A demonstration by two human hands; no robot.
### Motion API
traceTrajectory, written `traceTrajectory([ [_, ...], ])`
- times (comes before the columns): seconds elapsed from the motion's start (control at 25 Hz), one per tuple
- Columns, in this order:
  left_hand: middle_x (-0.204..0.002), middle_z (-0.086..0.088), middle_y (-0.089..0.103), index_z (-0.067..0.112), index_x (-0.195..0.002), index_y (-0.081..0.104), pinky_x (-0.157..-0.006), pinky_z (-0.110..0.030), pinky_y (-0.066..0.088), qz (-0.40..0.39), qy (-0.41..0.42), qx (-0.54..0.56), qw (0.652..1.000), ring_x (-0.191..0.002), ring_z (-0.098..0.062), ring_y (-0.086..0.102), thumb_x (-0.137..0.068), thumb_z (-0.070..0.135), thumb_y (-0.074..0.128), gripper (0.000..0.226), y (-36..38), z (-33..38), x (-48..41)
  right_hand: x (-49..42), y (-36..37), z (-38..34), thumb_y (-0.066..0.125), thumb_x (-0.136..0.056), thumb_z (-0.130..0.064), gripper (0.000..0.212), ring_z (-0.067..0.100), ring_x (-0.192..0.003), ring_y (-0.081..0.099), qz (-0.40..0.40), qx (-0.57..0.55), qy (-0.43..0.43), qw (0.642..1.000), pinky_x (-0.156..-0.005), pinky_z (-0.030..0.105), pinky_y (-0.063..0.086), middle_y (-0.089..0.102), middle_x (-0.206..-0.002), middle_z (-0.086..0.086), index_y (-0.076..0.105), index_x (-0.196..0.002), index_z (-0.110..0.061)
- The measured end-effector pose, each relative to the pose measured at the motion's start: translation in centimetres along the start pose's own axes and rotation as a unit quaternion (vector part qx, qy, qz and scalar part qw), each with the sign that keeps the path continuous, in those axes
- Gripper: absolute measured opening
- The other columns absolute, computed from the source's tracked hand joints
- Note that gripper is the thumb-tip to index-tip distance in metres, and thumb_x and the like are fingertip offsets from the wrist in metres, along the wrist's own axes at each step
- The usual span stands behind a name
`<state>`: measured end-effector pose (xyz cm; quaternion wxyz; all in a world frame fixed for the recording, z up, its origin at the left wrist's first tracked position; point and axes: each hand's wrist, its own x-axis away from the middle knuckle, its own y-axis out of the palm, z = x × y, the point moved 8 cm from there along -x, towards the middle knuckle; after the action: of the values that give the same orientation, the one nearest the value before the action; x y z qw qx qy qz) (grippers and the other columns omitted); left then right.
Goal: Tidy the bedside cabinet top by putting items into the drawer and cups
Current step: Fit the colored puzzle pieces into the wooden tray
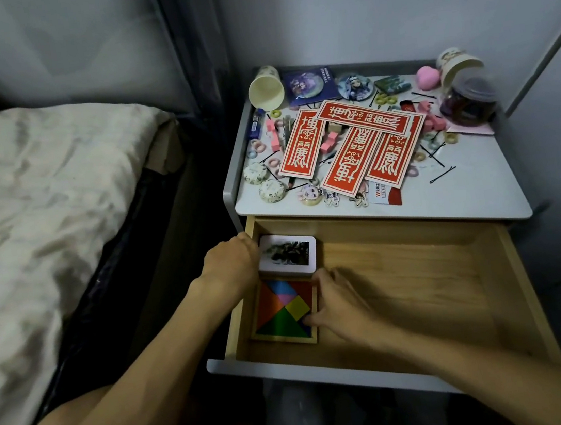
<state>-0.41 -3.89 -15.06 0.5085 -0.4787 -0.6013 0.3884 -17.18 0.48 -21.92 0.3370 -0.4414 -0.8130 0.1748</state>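
Observation:
The wooden drawer (424,286) is pulled out below the grey cabinet top (465,188). In its left part lie a white card box (288,256) and, nearer me, a coloured tangram tray (283,310). My left hand (232,265) holds the left side of the white box, with its fingers hidden behind the box. My right hand (341,306) rests on the tangram tray's right edge, fingers curled onto it. On the top lie red paper strips (352,142), badges, hair ties, bobby pins and pink blocks. Two paper cups (265,89) (458,67) lie tipped over at the back.
A bed (40,215) with a cream sheet stands to the left of the cabinet. A clear jar (469,100) lies at the back right corner of the top. Walls close in behind and to the right. The drawer's right part shows bare wood.

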Motion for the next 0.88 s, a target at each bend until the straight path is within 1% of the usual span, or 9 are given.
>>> traceTrajectory([
  [0.08, -0.108, -0.011, 0.058, 0.008, -0.122, 0.05, -0.059, -0.034, 0.039, 0.001, -0.004, 0.006, 1.0, -0.093, -0.029, 0.064, -0.096, 0.015, 0.043, 0.027, 0.3, -0.2, -0.1, 0.4, 0.6, -0.8, 0.082, -0.073, -0.022, 0.083, 0.012, -0.125, 0.038, -0.045, 0.097, -0.044, 0.993, -0.101, 0.02, 0.038, 0.027, -0.138, -0.003, 0.035, -0.141, -0.018],
  [0.16, -0.11, -0.011, 0.058, 0.007, -0.121, 0.05, -0.061, -0.034, 0.04, 0.002, -0.009, 0.015, 1.0, -0.095, -0.029, 0.063, -0.097, 0.015, 0.043, 0.027, 0.1, -0.3, 0.1, 0.2, 1.3, -0.8, 0.083, -0.073, -0.025, 0.086, 0.017, -0.129, 0.037, -0.068, 0.155, -0.066, 0.983, -0.107, 0.025, 0.039, 0.019, -0.145, -0.001, 0.034, -0.143, -0.018],
  [0.36, -0.112, -0.012, 0.059, 0.006, -0.122, 0.049, -0.061, -0.034, 0.038, 0.004, 0.003, -0.002, 1.0, -0.097, -0.03, 0.063, -0.097, 0.015, 0.043, 0.027, -0.5, -0.1, 0.4, -1.1, 2.6, -0.7, 0.083, -0.069, -0.031, 0.08, 0.022, -0.127, 0.04, -0.046, 0.209, -0.113, 0.97, -0.103, 0.036, 0.047, 0.021, -0.145, 0.003, 0.041, -0.136, -0.019],
  [0.44, -0.11, -0.012, 0.06, 0.006, -0.12, 0.05, -0.06, -0.033, 0.038, 0.002, 0.008, -0.01, 1.0, -0.094, -0.03, 0.064, -0.098, 0.015, 0.042, 0.026, -0.4, 0.0, 0.5, -1.2, 2.7, -0.5, 0.083, -0.069, -0.033, 0.082, 0.022, -0.129, 0.039, -0.044, 0.204, -0.113, 0.971, -0.105, 0.037, 0.045, 0.02, -0.146, 0.003, 0.04, -0.138, -0.019],
  [0.56, -0.109, -0.013, 0.062, 0.003, -0.117, 0.049, -0.062, -0.033, 0.04, -0.005, -0.006, 0.0, 1.0, -0.096, -0.031, 0.065, -0.099, 0.014, 0.042, 0.022, -0.8, 0.1, 0.8, -1.1, 2.2, -0.8, 0.082, -0.073, -0.022, 0.083, 0.025, -0.13, 0.038, -0.061, 0.189, -0.097, 0.975, -0.107, 0.036, 0.041, 0.023, -0.146, 0.007, 0.037, -0.142, -0.014],
  [0.68, -0.11, -0.012, 0.062, 0.004, -0.118, 0.048, -0.062, -0.033, 0.04, -0.009, 0.002, -0.004, 1.0, -0.095, -0.03, 0.064, -0.098, 0.016, 0.043, 0.023, -1.2, 0.4, 1.2, -1.0, 1.2, -1.6, 0.072, -0.084, -0.011, 0.071, 0.033, -0.127, 0.041, -0.076, 0.135, -0.078, 0.985, -0.094, 0.022, 0.043, 0.031, -0.144, 0.016, 0.034, -0.144, -0.008],
  [0.72, -0.11, -0.011, 0.062, 0.005, -0.118, 0.049, -0.062, -0.033, 0.04, -0.017, -0.005, -0.006, 1.0, -0.094, -0.029, 0.064, -0.098, 0.018, 0.043, 0.024, -1.3, 0.4, 1.4, -0.7, 0.9, -1.9, 0.07, -0.086, -0.011, 0.068, 0.032, -0.128, 0.041, -0.073, 0.118, -0.079, 0.987, -0.091, 0.018, 0.043, 0.033, -0.143, 0.014, 0.036, -0.144, -0.009],
  [0.8, -0.108, -0.009, 0.063, 0.008, -0.119, 0.051, -0.062, -0.033, 0.041, -0.013, -0.028, -0.026, 0.999, -0.092, -0.027, 0.064, -0.099, 0.024, 0.043, 0.027, -2.0, 0.1, 1.7, -0.5, 0.0, -2.7, 0.077, -0.08, -0.014, 0.071, 0.023, -0.128, 0.04, -0.059, 0.129, -0.089, 0.986, -0.096, 0.018, 0.038, 0.036, -0.141, 0.004, 0.042, -0.142, -0.012],
  [0.88, -0.101, -0.006, 0.064, 0.012, -0.116, 0.053, -0.061, -0.031, 0.04, 0.026, -0.045, -0.039, 0.998, -0.088, -0.026, 0.065, -0.099, 0.028, 0.043, 0.026, -3.6, 0.0, 2.0, 0.1, -1.8, -3.6, 0.077, -0.081, -0.02, 0.058, 0.018, -0.118, 0.047, -0.044, 0.137, -0.098, 0.985, -0.09, 0.02, 0.04, 0.046, -0.126, -0.001, 0.053, -0.133, -0.013],
])
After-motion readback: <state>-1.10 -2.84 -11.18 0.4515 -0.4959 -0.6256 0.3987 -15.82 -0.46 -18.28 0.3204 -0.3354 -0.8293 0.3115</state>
